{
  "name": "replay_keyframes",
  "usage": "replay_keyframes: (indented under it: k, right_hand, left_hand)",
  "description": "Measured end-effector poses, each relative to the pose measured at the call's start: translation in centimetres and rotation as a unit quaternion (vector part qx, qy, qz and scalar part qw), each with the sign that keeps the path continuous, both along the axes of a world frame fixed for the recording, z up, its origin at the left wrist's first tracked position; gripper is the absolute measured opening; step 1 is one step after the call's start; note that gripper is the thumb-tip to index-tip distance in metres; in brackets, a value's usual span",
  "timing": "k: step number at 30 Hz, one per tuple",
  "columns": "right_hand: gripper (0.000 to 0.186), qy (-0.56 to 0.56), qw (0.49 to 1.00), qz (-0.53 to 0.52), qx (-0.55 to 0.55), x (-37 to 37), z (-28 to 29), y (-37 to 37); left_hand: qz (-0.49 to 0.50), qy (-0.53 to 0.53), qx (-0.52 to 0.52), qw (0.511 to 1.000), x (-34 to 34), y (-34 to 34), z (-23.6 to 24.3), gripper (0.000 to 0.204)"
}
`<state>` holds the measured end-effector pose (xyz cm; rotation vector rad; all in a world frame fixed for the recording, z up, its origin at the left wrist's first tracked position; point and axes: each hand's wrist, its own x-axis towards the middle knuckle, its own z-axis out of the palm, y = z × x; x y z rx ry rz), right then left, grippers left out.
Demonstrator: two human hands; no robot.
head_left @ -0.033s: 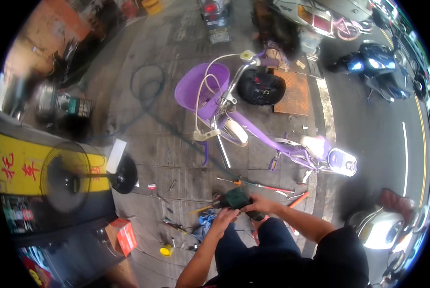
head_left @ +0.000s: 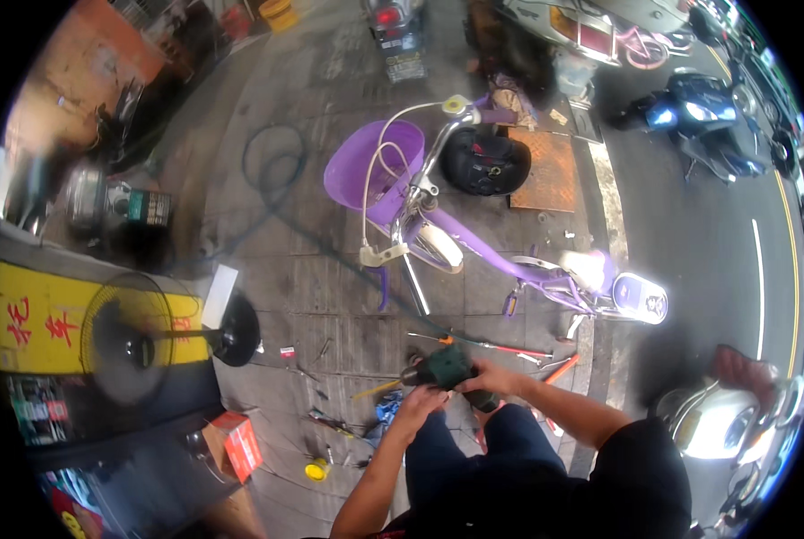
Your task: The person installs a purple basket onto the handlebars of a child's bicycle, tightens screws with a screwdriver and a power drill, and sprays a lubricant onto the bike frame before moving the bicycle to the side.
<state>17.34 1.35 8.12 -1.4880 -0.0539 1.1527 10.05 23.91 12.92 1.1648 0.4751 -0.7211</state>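
Note:
A dark green cordless drill point(head_left: 447, 367) is held above my knees, its chuck end facing left. My right hand point(head_left: 492, 377) is wrapped around its grip from the right. From below, my left hand point(head_left: 420, 409) is closed against the drill's underside, with its fingertips partly hidden there. Beyond them a small purple bicycle point(head_left: 478, 242) stands on the pavement with a purple basket point(head_left: 375, 166) at its front. A yellow-handled tool point(head_left: 377, 389) lies just left of the drill.
Long red-handled tools point(head_left: 559, 371) and a hose point(head_left: 330, 251) lie on the paving. On the left stand a black fan point(head_left: 137, 337) and an orange box point(head_left: 240, 445). A black helmet point(head_left: 487, 163) is behind the bicycle, and scooters point(head_left: 711, 121) stand along the road.
The drill has shifted slightly right and away from me, with both hands still on it. The whole view has turned a little.

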Motion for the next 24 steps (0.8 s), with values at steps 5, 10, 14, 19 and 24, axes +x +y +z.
replay_keyframes:
  k: [5, 10, 14, 19, 24]
  right_hand:
    - [0.049, 0.091, 0.976, -0.195, 0.041, 3.0, 6.3, -6.3]
    - [0.038, 0.099, 0.926, -0.335, 0.142, 8.9, 9.9, -14.1]
    - [0.042, 0.133, 0.839, -0.453, 0.272, 14.5, 5.8, -13.8]
    - [0.048, 0.189, 0.756, -0.451, 0.436, 21.9, -4.4, -12.6]
    - [0.046, 0.327, 0.674, -0.360, 0.556, 28.0, -9.6, -5.4]
  left_hand:
    - [0.109, -0.126, 0.242, 0.956, 4.9, 7.6, 5.1, 0.035]
    - [0.198, -0.258, 0.258, 0.910, 20.0, 4.3, 15.1, 0.031]
    - [0.055, -0.322, 0.273, 0.905, 29.8, -1.3, 15.3, 0.044]
    - [0.058, -0.305, 0.316, 0.896, 40.9, -7.8, 11.9, 0.052]
    - [0.145, -0.215, 0.375, 0.890, 44.7, -6.5, 10.5, 0.044]
